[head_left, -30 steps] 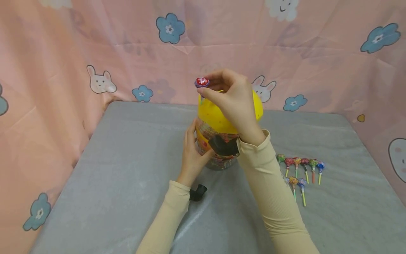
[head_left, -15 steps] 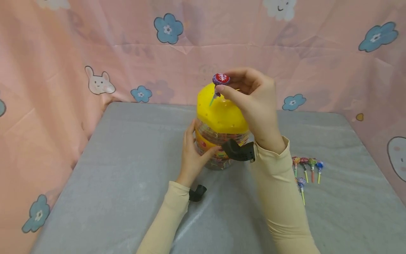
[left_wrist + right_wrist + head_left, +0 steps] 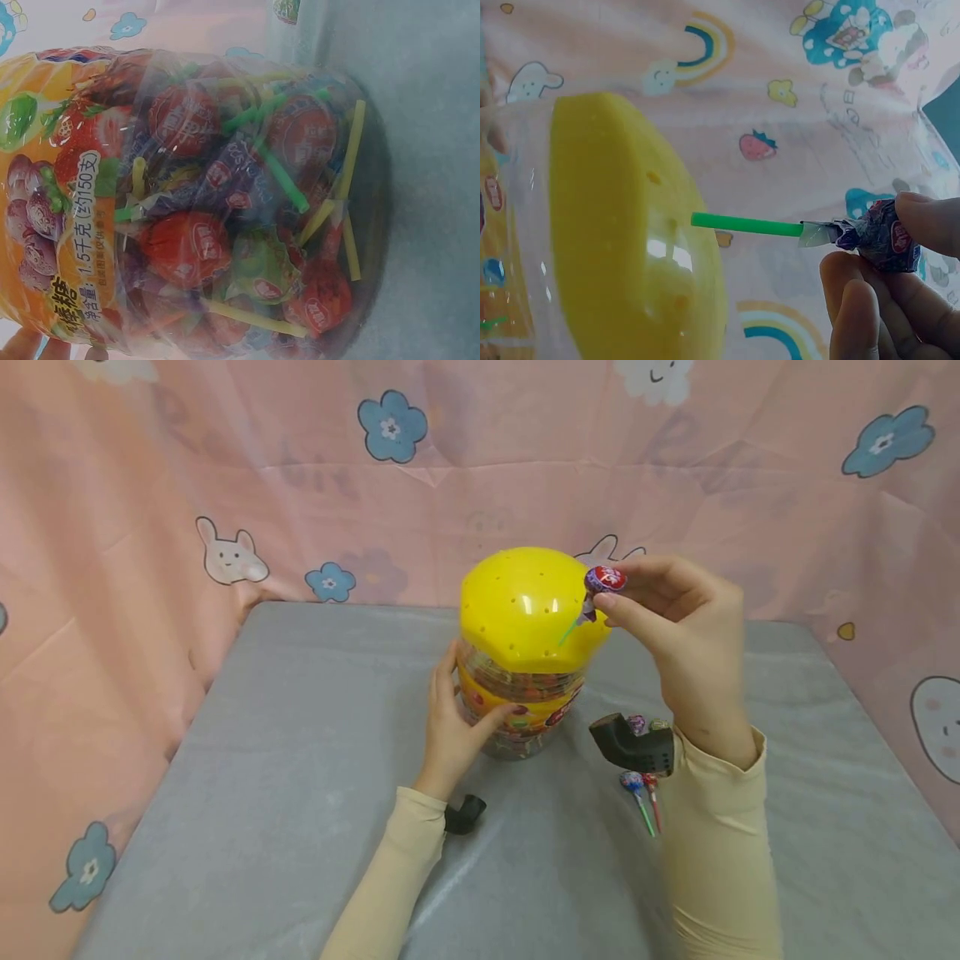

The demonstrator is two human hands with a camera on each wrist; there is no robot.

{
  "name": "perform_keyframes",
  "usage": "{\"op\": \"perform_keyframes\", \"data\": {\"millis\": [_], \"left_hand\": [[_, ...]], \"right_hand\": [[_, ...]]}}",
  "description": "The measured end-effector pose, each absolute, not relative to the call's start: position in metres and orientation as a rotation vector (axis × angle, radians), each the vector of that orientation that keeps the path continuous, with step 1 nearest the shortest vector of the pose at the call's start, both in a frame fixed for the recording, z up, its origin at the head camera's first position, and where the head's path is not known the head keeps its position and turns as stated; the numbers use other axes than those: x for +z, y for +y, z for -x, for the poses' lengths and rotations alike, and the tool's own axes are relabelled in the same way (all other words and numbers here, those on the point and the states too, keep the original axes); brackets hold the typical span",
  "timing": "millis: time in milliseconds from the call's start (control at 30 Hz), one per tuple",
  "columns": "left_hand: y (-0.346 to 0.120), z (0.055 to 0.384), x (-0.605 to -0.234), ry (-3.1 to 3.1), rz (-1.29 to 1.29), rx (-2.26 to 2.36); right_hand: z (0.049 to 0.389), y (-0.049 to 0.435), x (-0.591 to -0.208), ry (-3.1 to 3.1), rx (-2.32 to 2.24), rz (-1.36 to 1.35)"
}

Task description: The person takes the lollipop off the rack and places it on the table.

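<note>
A large clear jar of wrapped lollipops stands on the table under a domed yellow lid dotted with small holes. My left hand grips the jar's left side, thumb across the front label. Between thumb and fingers, my right hand pinches a lollipop by its purple-and-red wrapped head. The lollipop's green stick slants down toward the lid; in the right wrist view the stick tip overlaps the lid's edge, and contact is hard to judge. Through the jar wall, the left wrist view shows mixed lollipops.
Loose lollipops lie on the grey cloth-covered table right of the jar, partly hidden by my right forearm. A black wrist mount juts from the right sleeve, another from the left. A pink patterned curtain hangs behind.
My right hand has carried the lollipop rightward and slightly down, from the lid's far left to its right side, uncovering the lid. My left hand keeps its hold on the jar.
</note>
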State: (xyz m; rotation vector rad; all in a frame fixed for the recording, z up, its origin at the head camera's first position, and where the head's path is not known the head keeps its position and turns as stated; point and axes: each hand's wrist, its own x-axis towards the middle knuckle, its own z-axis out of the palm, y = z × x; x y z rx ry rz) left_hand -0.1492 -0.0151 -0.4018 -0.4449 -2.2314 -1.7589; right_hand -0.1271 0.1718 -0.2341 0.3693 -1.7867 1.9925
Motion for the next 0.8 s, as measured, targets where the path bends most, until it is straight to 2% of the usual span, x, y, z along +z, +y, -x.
{"op": "perform_keyframes", "data": {"millis": [300, 800], "left_hand": [[-0.015, 0.15, -0.402, -2.21, 0.466, -1.751], [-0.013, 0.15, -0.403, -2.211, 0.459, -1.745]], "right_hand": [[0.107, 0.211, -0.249, -1.609, 2.054, -0.363], [0.065, 0.28, -0.29, -1.649, 2.096, -0.169]]}}
